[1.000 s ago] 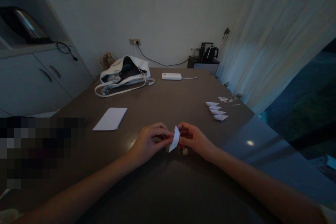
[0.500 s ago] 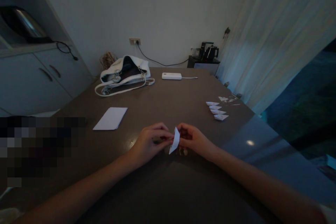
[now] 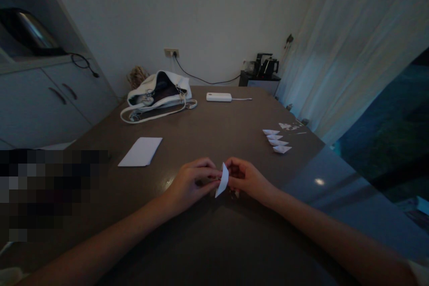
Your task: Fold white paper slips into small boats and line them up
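A small folded piece of white paper [image 3: 222, 181] is held up on edge over the table, in front of me. My left hand [image 3: 196, 181] pinches it from the left between thumb and fingers. From the other side, the fingertips of my right hand [image 3: 246, 178] are closed on it too, partly hidden behind the paper. Several small folded paper boats [image 3: 281, 149] stand in a row to the right, beyond my right hand. To the left lies a stack of white paper sheets [image 3: 140, 152].
A white handbag [image 3: 161, 94] with a strap lies at the back left of the brown table [image 3: 214, 241]. Near the far edge is a white power bank [image 3: 219, 97] with a short cable. Torn paper scraps [image 3: 287, 126] lie by the right edge, near the curtain [image 3: 311, 53].
The folded paper has dipped very slightly between my fingertips. Both hands keep their grip almost in place; the boats and the paper stack have not moved.
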`<state>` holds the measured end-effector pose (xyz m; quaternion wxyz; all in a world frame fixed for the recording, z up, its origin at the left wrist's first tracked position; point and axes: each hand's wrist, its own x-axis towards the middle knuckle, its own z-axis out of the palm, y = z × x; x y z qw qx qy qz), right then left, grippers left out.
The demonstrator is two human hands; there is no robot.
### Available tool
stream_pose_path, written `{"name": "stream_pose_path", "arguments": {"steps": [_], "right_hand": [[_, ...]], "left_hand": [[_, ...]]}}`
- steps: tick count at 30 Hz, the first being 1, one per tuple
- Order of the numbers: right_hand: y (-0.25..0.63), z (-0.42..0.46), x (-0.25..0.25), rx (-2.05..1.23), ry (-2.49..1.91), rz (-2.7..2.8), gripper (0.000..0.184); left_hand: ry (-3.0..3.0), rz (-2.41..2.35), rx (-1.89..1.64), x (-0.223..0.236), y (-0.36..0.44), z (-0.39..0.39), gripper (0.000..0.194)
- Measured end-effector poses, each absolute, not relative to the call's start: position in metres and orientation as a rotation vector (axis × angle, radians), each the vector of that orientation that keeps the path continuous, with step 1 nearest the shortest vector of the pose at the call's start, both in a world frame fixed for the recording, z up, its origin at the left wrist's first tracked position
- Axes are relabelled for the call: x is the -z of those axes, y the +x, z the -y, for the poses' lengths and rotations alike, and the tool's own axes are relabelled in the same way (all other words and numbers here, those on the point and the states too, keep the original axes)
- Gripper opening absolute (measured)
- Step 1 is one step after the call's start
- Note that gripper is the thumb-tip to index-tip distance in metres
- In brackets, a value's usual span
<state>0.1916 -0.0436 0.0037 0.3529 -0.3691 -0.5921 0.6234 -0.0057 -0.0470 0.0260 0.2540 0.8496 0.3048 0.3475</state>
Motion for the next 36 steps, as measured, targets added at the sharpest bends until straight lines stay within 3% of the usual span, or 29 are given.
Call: {"name": "stream_pose_path", "arguments": {"steps": [36], "right_hand": [[0.1909, 0.0412, -0.0044, -1.647, -0.986, 1.484, 0.023]], "left_hand": [[2.35, -0.828, -0.937, -0.0272, -0.0046, 0.0477, 0.015]]}}
